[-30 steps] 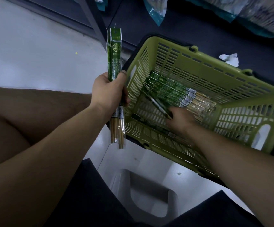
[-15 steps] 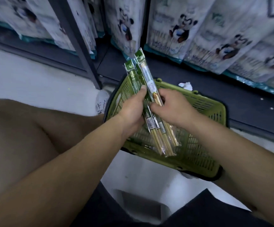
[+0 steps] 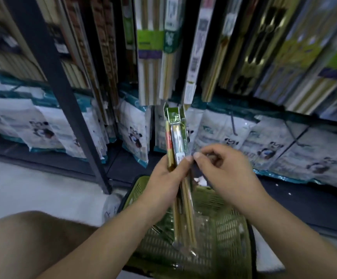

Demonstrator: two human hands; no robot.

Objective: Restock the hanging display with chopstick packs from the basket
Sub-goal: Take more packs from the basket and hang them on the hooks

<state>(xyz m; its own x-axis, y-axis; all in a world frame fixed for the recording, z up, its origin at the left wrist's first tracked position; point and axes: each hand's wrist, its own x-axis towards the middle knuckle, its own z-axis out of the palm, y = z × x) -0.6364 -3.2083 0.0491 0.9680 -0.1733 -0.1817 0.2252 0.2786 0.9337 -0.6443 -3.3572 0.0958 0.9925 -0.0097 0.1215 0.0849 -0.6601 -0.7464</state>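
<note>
Hanging display (image 3: 163, 47) fills top of view; basket (image 3: 220, 234) on floor below. Chopstick packs (image 3: 176, 141) held upright over basket's far rim, tops just under display's lower edge.

Packs prob. light, stiff lengthwise, film slick, so grip mid-length, hang by header end. Left hand (image 3: 163, 184) wrapped round bundle, thumb across front; right hand (image 3: 224, 174) thumb + forefinger pinch its right edge.

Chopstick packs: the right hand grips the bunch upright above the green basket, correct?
No: the left hand grips the chopstick packs upright above the green basket; the right hand only has fingertips at their edge. The head view shows it.
</note>
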